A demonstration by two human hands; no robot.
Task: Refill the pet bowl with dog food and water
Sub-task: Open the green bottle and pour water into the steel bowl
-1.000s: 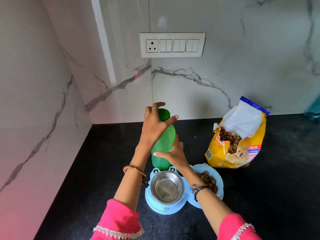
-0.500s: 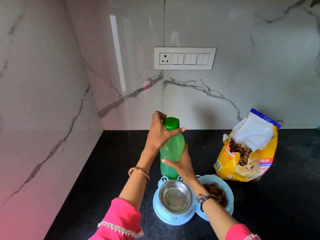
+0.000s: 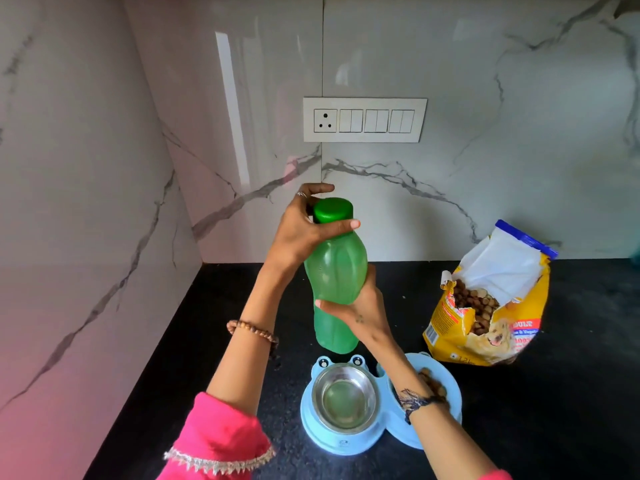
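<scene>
1. Black speckled stone countertop meets glossy white marble-look wall panels with grey veins; we see a white switch plate with one socket on the back wall.
2. We note a green translucent plastic bottle, ribbed and waisted, long axis near vertical, darker green round cap pointing up. Whether its base rests on the counter, we can't tell.
3. Left hand wraps the neck, thumb across the front just under the cap, index finger curled behind the cap; a ring shows on one finger.
4. Right hand grips the bottle's middle from the right side, fingers curled round the body.
5. Just in front of the bottle sits a light blue plastic double pet bowl, frog-eyed rim. Its left well holds a shiny round steel bowl with a little clear liquid; the right well holds brown kibble, partly hidden by the right forearm.
6. Yellow dog food bag stands right of the bottle, torn open, white lining up, brown round kibble showing.
7. Pink sleeves with lace trim, bead bracelet on left wrist, dark thread on right.
</scene>
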